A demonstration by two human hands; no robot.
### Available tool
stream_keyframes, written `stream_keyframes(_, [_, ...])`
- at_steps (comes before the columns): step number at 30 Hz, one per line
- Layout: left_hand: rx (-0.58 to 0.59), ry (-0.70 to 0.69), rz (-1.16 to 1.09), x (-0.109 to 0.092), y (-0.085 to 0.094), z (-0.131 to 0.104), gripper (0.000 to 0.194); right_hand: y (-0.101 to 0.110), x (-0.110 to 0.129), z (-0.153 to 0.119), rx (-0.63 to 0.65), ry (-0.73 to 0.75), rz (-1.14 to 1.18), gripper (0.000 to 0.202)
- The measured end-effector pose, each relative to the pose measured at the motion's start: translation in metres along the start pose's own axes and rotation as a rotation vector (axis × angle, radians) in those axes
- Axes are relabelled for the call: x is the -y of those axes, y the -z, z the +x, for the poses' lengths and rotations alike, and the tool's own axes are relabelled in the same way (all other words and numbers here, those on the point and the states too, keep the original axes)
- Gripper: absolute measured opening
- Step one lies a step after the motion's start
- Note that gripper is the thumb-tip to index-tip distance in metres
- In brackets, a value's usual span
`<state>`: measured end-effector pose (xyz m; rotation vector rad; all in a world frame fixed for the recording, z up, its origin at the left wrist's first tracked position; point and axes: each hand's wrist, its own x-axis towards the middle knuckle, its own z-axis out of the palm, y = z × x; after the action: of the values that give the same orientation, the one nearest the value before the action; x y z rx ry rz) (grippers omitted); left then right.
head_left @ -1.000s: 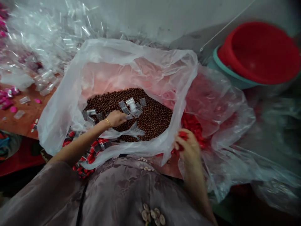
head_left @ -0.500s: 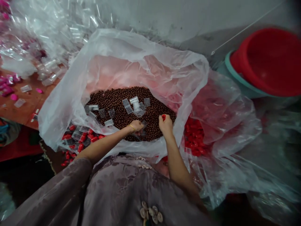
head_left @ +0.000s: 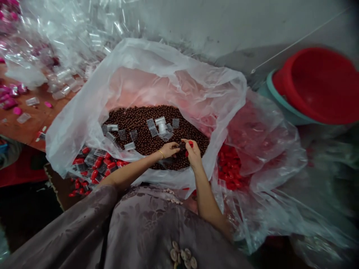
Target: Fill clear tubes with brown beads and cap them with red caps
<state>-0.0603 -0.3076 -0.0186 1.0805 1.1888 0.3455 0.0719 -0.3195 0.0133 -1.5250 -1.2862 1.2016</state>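
Observation:
Over a heap of small brown balls in a big translucent plastic bag, my two hands meet. My left hand, with a gold bangle at the wrist, is closed on a small clear plastic container that looks dark, apparently with brown balls inside. Red caps show between the fingers of my right hand, which is closed right beside the container's end. How many caps it holds is hidden. Several clear empty containers lie on the balls.
Left of the bag sit red-capped containers. A pile of red caps lies under clear plastic at right. Clear and pink pieces cover the orange table at far left. Red and teal basins stand at back right.
My left hand has risen from the balls and shifted right with the container. My right hand has moved left and slightly down with the red caps, so both hands are now close together.

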Motion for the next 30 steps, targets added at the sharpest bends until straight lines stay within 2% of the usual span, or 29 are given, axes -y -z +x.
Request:
stream_keyframes(2, [0.056,-0.123,-0.202,0.006,0.005,-0.006,0.034,0.002,0.013,-0.008,-0.034,0.026,0.206,0.021])
stream_keyframes(4, [0.088,-0.221,-0.360,0.008,0.012,-0.013,0.041,0.003,0.026,-0.015,-0.122,0.009,0.339,0.018])
stream_keyframes(7, [0.134,-0.284,-0.463,0.006,0.023,-0.022,0.047,0.006,0.041,-0.019,-0.230,-0.103,0.389,0.021])
stream_keyframes(12, [0.233,-0.299,-0.516,-0.001,0.038,-0.041,0.051,0.006,0.051,-0.025,-0.109,-0.254,0.354,0.027])
stream_keyframes(18, [0.239,-0.317,-0.498,-0.005,0.039,-0.057,0.051,-0.008,0.051,-0.032,-0.004,-0.182,0.198,0.027])
stream_keyframes(25, [0.198,-0.282,-0.513,-0.007,0.045,-0.061,0.048,-0.014,0.056,-0.030,0.069,-0.352,0.389,0.031])
stream_keyframes(30, [0.228,-0.260,-0.544,-0.006,0.043,-0.062,0.049,-0.014,0.057,-0.031,0.060,-0.368,0.379,0.036])
